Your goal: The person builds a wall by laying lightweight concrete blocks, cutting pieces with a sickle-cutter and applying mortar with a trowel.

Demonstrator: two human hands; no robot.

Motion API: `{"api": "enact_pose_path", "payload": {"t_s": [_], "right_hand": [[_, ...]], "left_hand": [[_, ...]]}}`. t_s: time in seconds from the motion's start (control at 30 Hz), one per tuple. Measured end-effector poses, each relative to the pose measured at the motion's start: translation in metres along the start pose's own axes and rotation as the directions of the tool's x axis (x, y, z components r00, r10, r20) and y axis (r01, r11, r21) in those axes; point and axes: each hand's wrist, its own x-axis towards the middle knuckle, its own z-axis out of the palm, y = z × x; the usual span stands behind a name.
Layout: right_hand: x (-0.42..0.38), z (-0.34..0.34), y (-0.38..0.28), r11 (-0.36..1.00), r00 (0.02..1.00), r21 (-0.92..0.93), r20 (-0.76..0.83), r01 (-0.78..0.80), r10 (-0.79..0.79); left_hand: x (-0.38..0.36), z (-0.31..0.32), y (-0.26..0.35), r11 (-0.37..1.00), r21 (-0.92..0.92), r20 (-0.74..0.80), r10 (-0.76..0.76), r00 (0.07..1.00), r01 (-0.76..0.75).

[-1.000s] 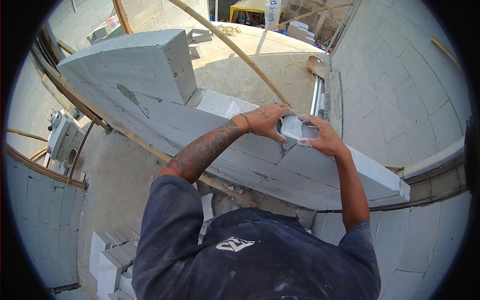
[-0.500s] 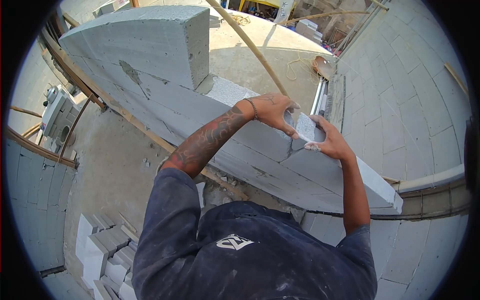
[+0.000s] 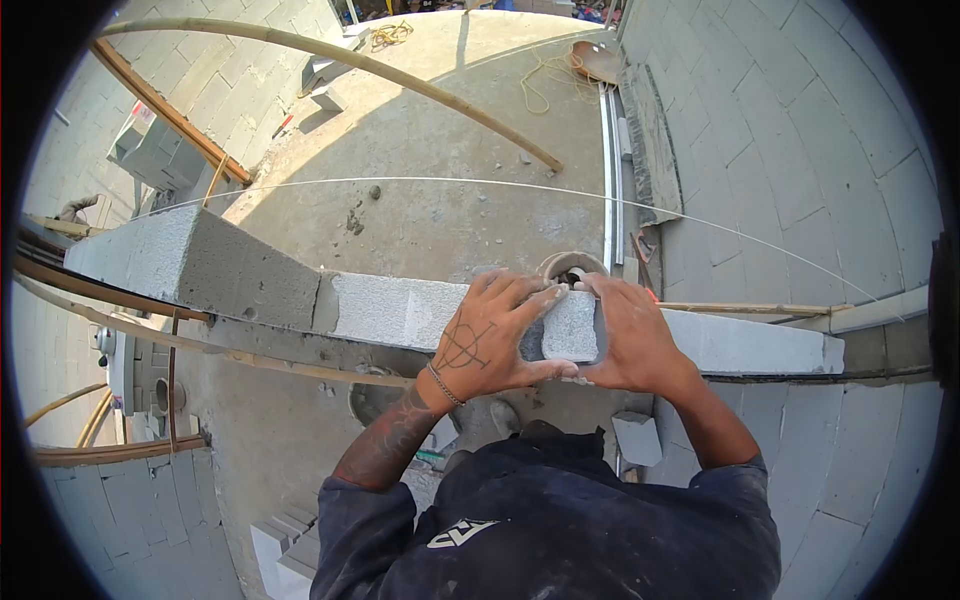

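Note:
A small cut piece of light grey aerated concrete block [image 3: 570, 332] sits on top of the wall [image 3: 400, 308], with my two hands around it. My left hand [image 3: 490, 335] is curved along its left side, thumb at the near edge. On the opposite side, my right hand [image 3: 638, 335] presses against it, fingers reaching to the far edge. A dark gap shows beside the piece on the left. Left of my hands, a larger block [image 3: 250, 268] stands higher on the wall. Just beyond my fingertips is a round container [image 3: 573, 264], its contents mostly hidden.
A white string [image 3: 500, 181] stretches across beyond the wall. A bamboo pole [image 3: 400, 77] slants over the floor, near metal profiles [image 3: 612, 180] and a brown basin [image 3: 597, 62]. Stacked blocks [image 3: 285, 545] lie lower left. A block [image 3: 637, 438] rests below the wall.
My view has turned so the wall now runs across it. Both hands stay around the small block piece, which now sits between them, flatter on the wall top.

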Motion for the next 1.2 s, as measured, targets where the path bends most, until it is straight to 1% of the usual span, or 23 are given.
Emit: {"api": "enact_pose_path", "payload": {"t_s": [0.03,0.07,0.17,0.23,0.3,0.43,0.5,0.63,0.7,0.73,0.8,1.1,1.2], "right_hand": [[-0.003,-0.001,-0.002,0.998,0.998,-0.030,-0.045,0.049,-0.051],[-0.004,-0.002,-0.003,0.997,0.998,-0.072,-0.046,0.029,-0.032],[-0.004,-0.003,-0.001,0.999,1.000,-0.038,0.008,-0.026,0.027],[-0.004,-0.006,0.000,0.999,0.999,0.010,0.023,-0.043,0.043],[-0.006,-0.007,-0.002,0.996,0.997,0.054,0.042,-0.065,0.063],[-0.006,-0.009,0.001,0.991,0.997,0.113,0.042,-0.064,0.060],[-0.007,-0.011,0.000,0.991,0.998,0.123,0.024,-0.061,0.058],[-0.008,-0.012,0.002,0.985,0.997,0.156,0.047,-0.069,0.062],[-0.009,-0.011,0.002,0.982,0.998,0.180,-0.007,-0.059,0.061],[-0.009,-0.011,0.002,0.981,0.998,0.183,-0.003,-0.060,0.061],[-0.009,-0.011,0.003,0.976,0.997,0.206,0.023,-0.072,0.068],[-0.007,-0.013,0.005,0.971,0.998,0.233,0.026,-0.057,0.053],[-0.005,-0.016,0.006,0.968,0.997,0.240,0.050,-0.066,0.056]], "left_hand": [[-0.001,-0.001,0.001,1.000,0.028,0.004,-0.009,1.000,0.009],[0.000,-0.003,0.004,0.999,0.031,0.006,-0.032,0.999,0.031],[0.001,-0.009,0.007,0.997,0.052,0.054,-0.057,0.997,0.054],[0.000,-0.007,0.007,0.998,0.026,0.085,-0.062,0.994,0.060],[-0.003,-0.006,0.007,0.998,-0.025,0.079,-0.056,0.995,0.058],[-0.005,-0.011,0.012,0.996,-0.035,0.121,-0.078,0.990,0.082],[-0.005,-0.011,0.013,0.994,-0.036,0.125,-0.096,0.987,0.102],[-0.005,-0.011,0.014,0.993,-0.047,0.119,-0.101,0.988,0.107],[-0.004,-0.012,0.013,0.994,-0.043,0.128,-0.092,0.988,0.098],[-0.004,-0.014,0.014,0.994,-0.044,0.130,-0.096,0.987,0.102],[-0.004,-0.016,0.015,0.989,-0.057,0.185,-0.125,0.975,0.138],[-0.003,-0.018,0.014,0.983,-0.093,0.215,-0.138,0.967,0.161],[-0.001,-0.019,0.014,0.979,-0.099,0.239,-0.151,0.959,0.179]]}}
